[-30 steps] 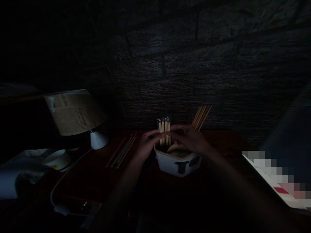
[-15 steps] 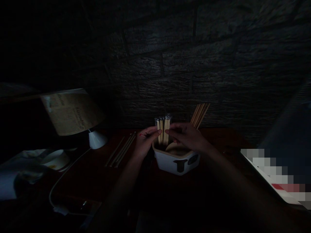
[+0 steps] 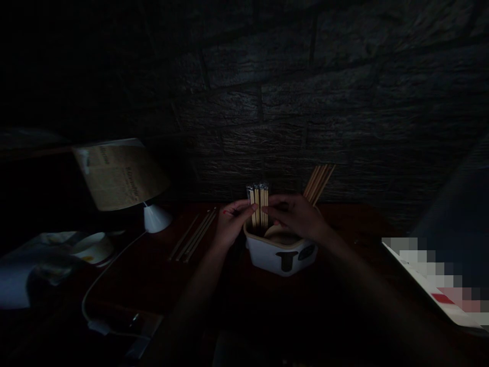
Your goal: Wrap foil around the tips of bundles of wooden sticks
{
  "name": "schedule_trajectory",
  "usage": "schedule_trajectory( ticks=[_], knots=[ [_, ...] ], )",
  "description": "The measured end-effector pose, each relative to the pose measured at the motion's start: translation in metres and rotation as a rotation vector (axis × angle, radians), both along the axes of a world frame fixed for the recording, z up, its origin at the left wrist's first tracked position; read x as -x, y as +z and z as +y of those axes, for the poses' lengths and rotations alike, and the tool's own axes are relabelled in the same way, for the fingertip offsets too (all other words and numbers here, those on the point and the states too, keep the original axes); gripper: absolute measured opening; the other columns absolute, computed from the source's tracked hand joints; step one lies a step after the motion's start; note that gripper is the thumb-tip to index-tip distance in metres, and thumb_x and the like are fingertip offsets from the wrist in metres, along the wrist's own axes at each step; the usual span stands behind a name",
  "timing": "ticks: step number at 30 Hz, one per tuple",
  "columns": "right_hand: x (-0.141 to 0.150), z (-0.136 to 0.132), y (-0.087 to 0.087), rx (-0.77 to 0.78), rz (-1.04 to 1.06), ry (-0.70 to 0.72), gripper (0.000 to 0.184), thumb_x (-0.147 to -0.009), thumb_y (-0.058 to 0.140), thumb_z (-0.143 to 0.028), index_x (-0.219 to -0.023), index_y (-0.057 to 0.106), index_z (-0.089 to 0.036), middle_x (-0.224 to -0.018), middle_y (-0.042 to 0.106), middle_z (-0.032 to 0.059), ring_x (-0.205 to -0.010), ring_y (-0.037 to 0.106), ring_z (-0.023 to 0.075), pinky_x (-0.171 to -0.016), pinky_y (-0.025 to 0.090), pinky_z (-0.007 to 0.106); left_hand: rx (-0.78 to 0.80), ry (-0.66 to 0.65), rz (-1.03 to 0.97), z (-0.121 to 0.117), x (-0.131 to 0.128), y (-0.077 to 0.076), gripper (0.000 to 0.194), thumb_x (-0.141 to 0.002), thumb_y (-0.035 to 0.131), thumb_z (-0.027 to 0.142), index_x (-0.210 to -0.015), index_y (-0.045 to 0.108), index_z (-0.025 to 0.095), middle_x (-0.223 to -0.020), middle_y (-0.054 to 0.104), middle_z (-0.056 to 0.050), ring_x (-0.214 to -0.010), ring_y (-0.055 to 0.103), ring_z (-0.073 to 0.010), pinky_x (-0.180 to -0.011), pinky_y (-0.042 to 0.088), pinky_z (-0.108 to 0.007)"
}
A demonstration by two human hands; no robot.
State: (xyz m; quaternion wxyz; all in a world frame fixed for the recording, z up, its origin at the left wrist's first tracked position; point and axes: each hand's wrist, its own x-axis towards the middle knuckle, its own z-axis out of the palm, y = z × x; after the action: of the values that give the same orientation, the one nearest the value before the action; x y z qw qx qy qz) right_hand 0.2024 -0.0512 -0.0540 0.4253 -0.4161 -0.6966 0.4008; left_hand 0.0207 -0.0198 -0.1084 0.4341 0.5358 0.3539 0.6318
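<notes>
Upright in both my hands is a bundle of pale wooden chopsticks (image 3: 260, 209) with clear wrapper at the top ends. My left hand (image 3: 232, 221) closes on the bundle's left side, thumb in front. From the right, my right hand (image 3: 300, 216) pinches it the same way. The bundle's lower ends go down inside a white box (image 3: 263, 257) with dark shapes on its front; its rim hides them. A round tan thing (image 3: 281, 234) sits within the box. Darker brown chopsticks (image 3: 319, 183) lean out at the box's back right, behind my right hand.
Several wrapped chopsticks (image 3: 196, 237) lie on the dark red table (image 3: 133, 270) to the left. Beyond them stand a lamp (image 3: 120, 176) with its white cord (image 3: 89, 293) and a white bowl (image 3: 91, 248). A rough block wall (image 3: 244, 107) rises behind. A white-edged object (image 3: 424, 283) is at right.
The chopsticks in my hands have come closer together, narrowing the gap between the two groups. The whole view has shifted slightly, with things appearing a little further right.
</notes>
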Motion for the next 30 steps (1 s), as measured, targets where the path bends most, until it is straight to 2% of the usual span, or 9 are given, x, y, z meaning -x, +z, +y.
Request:
schedule_trajectory(
  ticks=[2,4,9,14,19,25,30],
  knots=[
    [-0.0002,-0.0003,-0.0005,0.024,0.031,-0.001,0.013,-0.082,0.067,-0.027,-0.09,0.071,-0.018,-0.072,0.064,-0.0011,-0.051,0.054,0.008,-0.046,0.042,0.02,0.004,-0.004,-0.002,-0.0007,0.001,0.0015,0.026,-0.068,0.085,0.035,-0.088,0.079,0.019,-0.088,0.079,-0.003,-0.08,0.07,-0.0161,-0.079,0.053,-0.027],
    [-0.0007,-0.0005,-0.0013,0.037,0.029,-0.009,0.014,-0.083,0.067,-0.027,-0.093,0.072,-0.018,-0.07,0.064,-0.0012,-0.05,0.054,0.0083,-0.046,0.042,0.021,0.004,-0.008,0.004,-0.0017,0.0019,0.0031,0.027,-0.068,0.085,0.035,-0.088,0.079,0.019,-0.089,0.079,-0.003,-0.08,0.071,-0.0163,-0.079,0.053,-0.027],
    [-0.0024,0.0005,-0.0035,-0.007,-0.064,-0.056,0.019,-0.088,0.064,-0.035,-0.092,0.073,-0.018,-0.055,0.058,-0.0031,-0.047,0.052,0.0089,-0.046,0.04,0.021,-0.012,-0.023,0.042,-0.0032,0.0028,0.0045,0.028,-0.067,0.085,0.033,-0.089,0.079,0.018,-0.092,0.079,-0.005,-0.083,0.072,-0.0187,-0.08,0.055,-0.029],
    [-0.0029,0.0011,-0.0032,0.044,-0.066,-0.05,0.022,-0.089,0.062,-0.039,-0.09,0.071,-0.018,-0.054,0.056,-0.0038,-0.044,0.05,0.0086,-0.043,0.036,0.02,-0.046,0.005,0.07,-0.0045,0.0026,0.0055,0.028,-0.065,0.086,0.032,-0.088,0.079,0.017,-0.089,0.079,-0.006,-0.079,0.072,-0.018,-0.076,0.055,-0.027],
    [-0.0035,-0.0002,-0.0025,-0.04,-0.047,-0.014,0.024,-0.09,0.06,-0.039,-0.082,0.068,-0.018,-0.054,0.054,-0.0042,-0.046,0.048,0.0084,-0.046,0.036,0.021,-0.067,0.041,0.079,-0.0072,-0.0011,0.0073,0.025,-0.065,0.087,0.032,-0.085,0.079,0.018,-0.085,0.079,-0.004,-0.077,0.071,-0.0167,-0.075,0.054,-0.026],
    [-0.0029,0.0007,-0.004,-0.014,-0.044,-0.026,0.024,-0.087,0.063,-0.042,-0.082,0.067,-0.018,-0.052,0.052,-0.005,-0.044,0.046,0.0086,-0.044,0.034,0.021,-0.055,0.029,0.06,-0.0049,-0.0043,0.0051,0.024,-0.066,0.085,0.033,-0.085,0.079,0.018,-0.086,0.079,-0.004,-0.079,0.071,-0.017,-0.079,0.054,-0.028],
    [-0.0014,0.0022,-0.0053,-0.023,0.0,-0.027,0.026,-0.079,0.072,-0.043,-0.079,0.067,-0.018,-0.059,0.057,-0.0036,-0.048,0.05,0.009,-0.046,0.038,0.022,-0.046,0.017,0.045,-0.0022,-0.0033,0.0034,0.024,-0.068,0.085,0.033,-0.087,0.078,0.019,-0.09,0.079,-0.003,-0.083,0.071,-0.0171,-0.081,0.054,-0.028]
  ],
)
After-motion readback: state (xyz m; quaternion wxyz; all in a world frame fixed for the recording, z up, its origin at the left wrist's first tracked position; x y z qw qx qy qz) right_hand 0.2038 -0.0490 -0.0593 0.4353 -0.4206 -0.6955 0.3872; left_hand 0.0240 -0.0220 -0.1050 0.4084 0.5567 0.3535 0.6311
